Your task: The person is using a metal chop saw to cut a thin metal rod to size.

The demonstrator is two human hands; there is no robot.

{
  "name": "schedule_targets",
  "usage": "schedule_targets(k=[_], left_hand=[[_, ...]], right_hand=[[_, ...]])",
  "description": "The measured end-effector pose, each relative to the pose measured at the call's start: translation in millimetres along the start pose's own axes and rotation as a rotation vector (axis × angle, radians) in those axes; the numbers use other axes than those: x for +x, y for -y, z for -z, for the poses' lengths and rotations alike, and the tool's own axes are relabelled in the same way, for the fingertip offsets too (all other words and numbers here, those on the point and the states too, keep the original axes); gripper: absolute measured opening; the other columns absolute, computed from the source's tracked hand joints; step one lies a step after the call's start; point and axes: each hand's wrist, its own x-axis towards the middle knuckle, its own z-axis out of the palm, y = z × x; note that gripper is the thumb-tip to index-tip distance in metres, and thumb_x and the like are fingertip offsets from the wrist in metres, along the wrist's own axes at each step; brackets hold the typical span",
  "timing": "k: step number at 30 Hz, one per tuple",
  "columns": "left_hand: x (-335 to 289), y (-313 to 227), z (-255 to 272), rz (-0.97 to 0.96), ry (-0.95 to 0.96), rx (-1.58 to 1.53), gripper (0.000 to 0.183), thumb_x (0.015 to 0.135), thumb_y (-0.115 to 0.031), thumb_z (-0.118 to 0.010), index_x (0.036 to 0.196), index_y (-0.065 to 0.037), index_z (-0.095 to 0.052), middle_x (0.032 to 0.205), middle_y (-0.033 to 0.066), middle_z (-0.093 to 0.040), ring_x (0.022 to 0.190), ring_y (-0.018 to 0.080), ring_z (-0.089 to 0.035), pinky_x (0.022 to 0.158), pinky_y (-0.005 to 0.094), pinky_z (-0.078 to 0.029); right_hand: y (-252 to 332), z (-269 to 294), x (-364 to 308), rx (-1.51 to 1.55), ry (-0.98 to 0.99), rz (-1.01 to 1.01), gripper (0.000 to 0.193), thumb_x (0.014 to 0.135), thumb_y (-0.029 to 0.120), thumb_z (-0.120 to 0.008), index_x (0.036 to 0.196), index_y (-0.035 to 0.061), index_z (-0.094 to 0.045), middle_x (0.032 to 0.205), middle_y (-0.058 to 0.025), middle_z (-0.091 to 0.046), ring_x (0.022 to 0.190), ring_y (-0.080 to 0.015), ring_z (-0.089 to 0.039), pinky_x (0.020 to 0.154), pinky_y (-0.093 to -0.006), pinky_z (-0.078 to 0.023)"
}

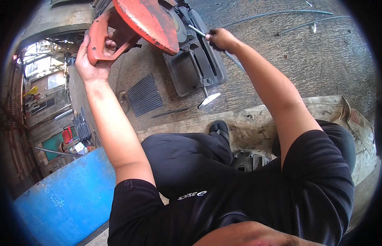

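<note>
My left hand (92, 67) is wrapped round the red D-shaped handle (99, 35) of a chop saw, whose scuffed red blade guard (152, 24) is at the top of the view. Below the guard lies the saw's dark metal base (178, 78), with a clamp screw (197, 67) ending in a pale crank handle (209, 100). Over the base's right side, my right hand (223, 39) is closed on a thin grey metal rod (197, 31). One end of the rod points toward the saw's cutting area; the other runs out under my forearm.
Left of the base, several short dark rods (145, 94) lie side by side. A single rod (170, 112) rests nearer me. Long thin rods (277, 13) cross the floor at upper right. A worn brown sheet (252, 123) lies by my feet, a blue panel (63, 197) at lower left.
</note>
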Motion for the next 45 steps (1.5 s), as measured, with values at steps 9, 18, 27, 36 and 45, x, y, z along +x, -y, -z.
schedule_targets(k=[9,18,27,36,45], left_hand=[[-3.0,1.6,-3.8,-0.013,-0.062,0.000,0.053,0.091,-0.033,-0.050,0.121,0.011,-0.047,0.100,0.0216,-0.056,0.086,0.0273,-0.057,0.084,0.0408,-0.048],[-1.6,0.8,-2.3,0.003,-0.075,0.006,0.055,0.090,-0.035,-0.051,0.119,0.012,-0.047,0.101,0.0221,-0.056,0.091,0.0300,-0.057,0.088,0.0436,-0.048],[-1.6,1.1,-3.1,0.001,-0.071,0.000,0.055,0.090,-0.035,-0.051,0.118,0.012,-0.047,0.101,0.0222,-0.056,0.091,0.0299,-0.057,0.089,0.0436,-0.048],[-1.4,1.6,-3.4,-0.014,-0.065,0.002,0.054,0.090,-0.034,-0.050,0.119,0.012,-0.047,0.100,0.0218,-0.056,0.091,0.0302,-0.057,0.088,0.0436,-0.048],[-1.2,0.7,-0.4,0.017,-0.023,-0.045,0.053,0.091,-0.034,-0.049,0.119,0.011,-0.048,0.102,0.0237,-0.057,0.091,0.0296,-0.057,0.088,0.0425,-0.048]], right_hand=[[-10.5,-37.9,-9.0,0.179,0.017,-0.032,0.033,0.084,0.027,-0.071,0.093,-0.0036,-0.061,0.069,-0.0068,-0.059,0.057,-0.0143,-0.058,0.054,-0.0283,-0.049],[-9.7,-37.9,-6.5,0.186,0.048,0.006,0.032,0.086,0.028,-0.069,0.085,-0.0028,-0.061,0.067,-0.0078,-0.060,0.057,-0.0147,-0.056,0.054,-0.0303,-0.048],[-18.1,-46.1,-4.8,0.290,0.227,-0.038,0.032,0.096,0.027,-0.052,0.091,-0.0028,-0.059,0.066,-0.0094,-0.061,0.053,-0.0162,-0.058,0.052,-0.0312,-0.048],[-22.8,-43.8,-2.6,0.387,0.304,-0.066,0.033,0.099,0.029,-0.045,0.092,0.0001,-0.059,0.073,-0.0072,-0.060,0.058,-0.0150,-0.056,0.052,-0.0305,-0.047],[-24.6,-35.4,0.0,0.528,0.233,-0.129,0.028,0.093,0.029,-0.059,0.093,0.0022,-0.055,0.072,-0.0042,-0.054,0.059,-0.0132,-0.050,0.050,-0.0280,-0.042]])
